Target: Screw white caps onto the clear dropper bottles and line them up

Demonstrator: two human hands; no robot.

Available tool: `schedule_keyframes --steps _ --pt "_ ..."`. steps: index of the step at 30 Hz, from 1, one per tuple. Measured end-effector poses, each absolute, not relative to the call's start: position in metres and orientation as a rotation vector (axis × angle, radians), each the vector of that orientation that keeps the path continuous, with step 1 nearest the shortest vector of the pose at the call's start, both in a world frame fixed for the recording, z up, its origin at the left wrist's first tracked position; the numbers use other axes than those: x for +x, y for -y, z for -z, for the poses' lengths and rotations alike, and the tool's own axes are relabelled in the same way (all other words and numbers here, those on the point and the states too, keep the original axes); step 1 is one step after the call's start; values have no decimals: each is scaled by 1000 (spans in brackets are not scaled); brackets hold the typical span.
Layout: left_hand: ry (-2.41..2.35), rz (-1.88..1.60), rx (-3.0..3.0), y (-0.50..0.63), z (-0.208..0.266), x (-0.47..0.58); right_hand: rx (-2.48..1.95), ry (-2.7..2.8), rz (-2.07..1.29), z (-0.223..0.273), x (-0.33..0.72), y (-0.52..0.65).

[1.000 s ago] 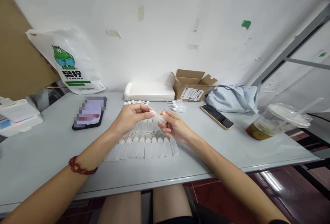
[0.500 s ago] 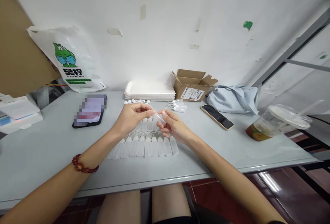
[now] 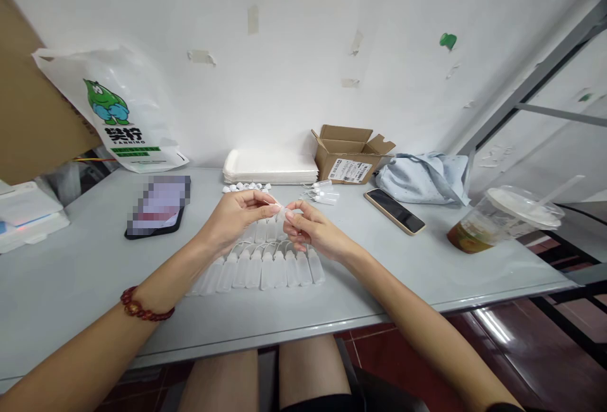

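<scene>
My left hand [image 3: 243, 215] is closed in a pinch, thumb and index finger on a small white piece that looks like a bottle cap; the fingers mostly cover it. My right hand [image 3: 313, 230] is closed around a small translucent plastic bottle [image 3: 281, 227], its neck end meeting the left fingertips. Below both hands lie rows of similar small bottles [image 3: 268, 271] with white caps and looped cords, side by side on the grey table [image 3: 227, 320]. Several loose white caps [image 3: 246, 187] lie just beyond my left hand.
Behind the hands are a stack of white sheets or trays [image 3: 270, 167], an open cardboard box [image 3: 348, 159] and several corded bottles [image 3: 325, 197]. To the right lie a phone [image 3: 394, 212], a blue cloth bag [image 3: 422, 178] and a drink cup [image 3: 497, 219]. Another phone [image 3: 159, 206] lies left.
The bottle in my right hand has turned from a slant to more upright, and the right fingers have closed in toward my left fingertips. The whole view has shifted slightly.
</scene>
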State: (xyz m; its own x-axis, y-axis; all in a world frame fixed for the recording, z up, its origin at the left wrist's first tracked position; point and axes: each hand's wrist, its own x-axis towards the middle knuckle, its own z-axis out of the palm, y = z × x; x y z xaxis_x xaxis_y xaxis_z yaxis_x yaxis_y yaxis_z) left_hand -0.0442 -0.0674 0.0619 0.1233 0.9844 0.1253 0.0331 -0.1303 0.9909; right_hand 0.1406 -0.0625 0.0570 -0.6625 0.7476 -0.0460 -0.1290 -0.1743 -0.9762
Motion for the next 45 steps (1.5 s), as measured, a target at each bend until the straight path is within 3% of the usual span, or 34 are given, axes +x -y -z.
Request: schedule_keyframes --steps 11,32,45 --pt "-964 -1097 1361 70 -71 -48 -609 1429 -2075 -57 144 59" --pt "-1036 -1182 1603 74 -73 -43 -726 1396 -2104 -60 146 58" --pt "-1100 -1058 1573 71 -68 -44 -699 1338 -2106 -59 147 56"
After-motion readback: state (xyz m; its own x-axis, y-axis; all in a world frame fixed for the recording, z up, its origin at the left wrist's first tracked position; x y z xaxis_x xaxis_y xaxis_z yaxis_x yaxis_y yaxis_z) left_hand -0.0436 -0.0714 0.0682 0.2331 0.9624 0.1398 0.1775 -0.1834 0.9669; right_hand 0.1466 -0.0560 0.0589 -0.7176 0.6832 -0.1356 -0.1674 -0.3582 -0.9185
